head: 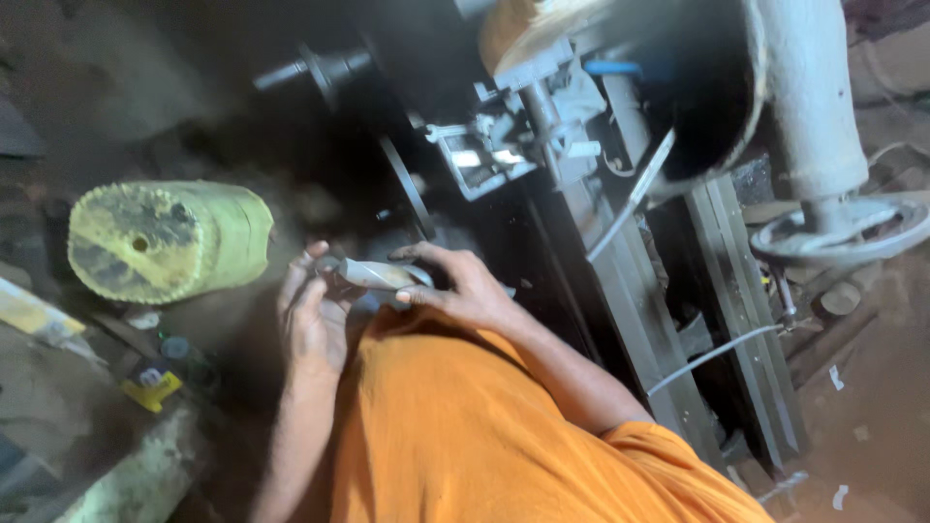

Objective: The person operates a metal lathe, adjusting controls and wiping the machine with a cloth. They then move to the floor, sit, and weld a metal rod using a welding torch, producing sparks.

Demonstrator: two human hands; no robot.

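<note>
Your two bare hands meet just above your lap, in front of your orange shirt (465, 426). Your left hand (312, 308) comes up from below with the forearm nearly upright and the fingers curled; its grip is closed around one end of a small pale metal piece (376, 275). Your right hand (455, 286) reaches in from the right with the elbow bent and the forearm slanting down across your body; its fingers lie over the other end of the same piece, clamped on it. The piece lies roughly level between both hands and is blurred, so its exact shape cannot be told.

To the left of your hands a thick yellow-green cylinder (170, 240) rests on its side, its round end facing you, well apart from your left hand. Just beyond your hands stands a dark metal machine (581, 194) with grey upright rails. At far right a pale grey column (814, 107) rises above a round metal wheel (843, 232). No containers can be made out.
</note>
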